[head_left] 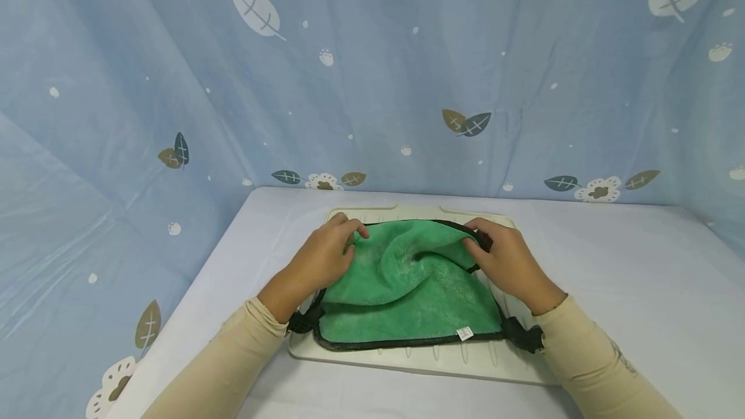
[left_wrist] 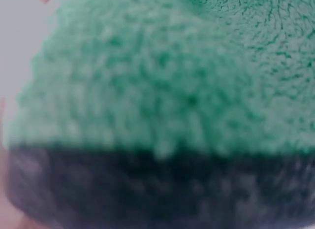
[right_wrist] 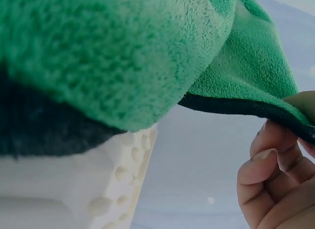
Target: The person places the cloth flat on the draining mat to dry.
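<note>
A green plush towel (head_left: 407,283) with dark edging and a small white tag (head_left: 464,333) is spread in folds over a cream, ridged board (head_left: 419,357). My left hand (head_left: 323,254) pinches its far left corner. At the far right corner, my right hand (head_left: 509,260) holds the dark edge between thumb and fingers. The right wrist view shows that hand (right_wrist: 283,184) gripping the edge, with the towel (right_wrist: 133,47) partly lifted off the board (right_wrist: 113,189). Blurred towel pile (left_wrist: 157,81) fills most of the left wrist view, hiding nearly all of the left hand.
Beneath the board lies a white-covered table (head_left: 617,290). Blue curtains (head_left: 372,70) with leaf and flower prints hang behind it and on both sides. Dark straps (head_left: 524,335) circle the wrists by the towel's near corners.
</note>
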Demonstrator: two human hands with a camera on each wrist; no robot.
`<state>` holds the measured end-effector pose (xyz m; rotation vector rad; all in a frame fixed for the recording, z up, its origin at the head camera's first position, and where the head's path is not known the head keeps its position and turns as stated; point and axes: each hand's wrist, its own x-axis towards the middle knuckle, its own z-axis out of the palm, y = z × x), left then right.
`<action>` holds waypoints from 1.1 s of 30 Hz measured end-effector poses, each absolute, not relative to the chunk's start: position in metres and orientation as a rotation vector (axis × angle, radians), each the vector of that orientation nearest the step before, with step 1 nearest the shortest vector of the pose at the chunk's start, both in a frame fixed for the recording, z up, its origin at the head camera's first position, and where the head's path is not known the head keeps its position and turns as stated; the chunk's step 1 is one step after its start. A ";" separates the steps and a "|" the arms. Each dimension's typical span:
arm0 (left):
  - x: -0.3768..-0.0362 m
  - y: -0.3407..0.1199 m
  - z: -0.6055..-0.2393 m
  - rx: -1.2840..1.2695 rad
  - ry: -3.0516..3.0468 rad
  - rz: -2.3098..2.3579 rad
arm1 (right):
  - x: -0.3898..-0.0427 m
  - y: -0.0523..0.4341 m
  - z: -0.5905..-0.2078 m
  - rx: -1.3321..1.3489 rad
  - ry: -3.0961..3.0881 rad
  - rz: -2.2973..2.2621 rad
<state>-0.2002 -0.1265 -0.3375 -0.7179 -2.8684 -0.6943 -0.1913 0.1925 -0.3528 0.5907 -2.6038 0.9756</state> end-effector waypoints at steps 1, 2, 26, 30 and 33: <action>-0.200 -0.127 -0.338 -0.720 -2.883 -0.698 | -0.192 0.192 -0.353 0.592 -2.600 0.975; -0.200 -0.127 -0.338 -0.725 -2.901 -0.703 | -0.192 0.192 -0.353 0.595 -2.601 0.976; -0.216 -0.136 -0.353 -0.737 -3.132 -0.838 | -0.195 0.197 -0.358 0.537 -2.875 0.958; -0.218 -0.138 -0.354 -0.720 -3.133 -0.816 | -0.195 0.197 -0.357 0.542 -2.841 0.975; -0.217 -0.139 -0.354 -0.675 -3.148 -0.774 | -0.197 0.198 -0.357 0.538 -2.813 0.952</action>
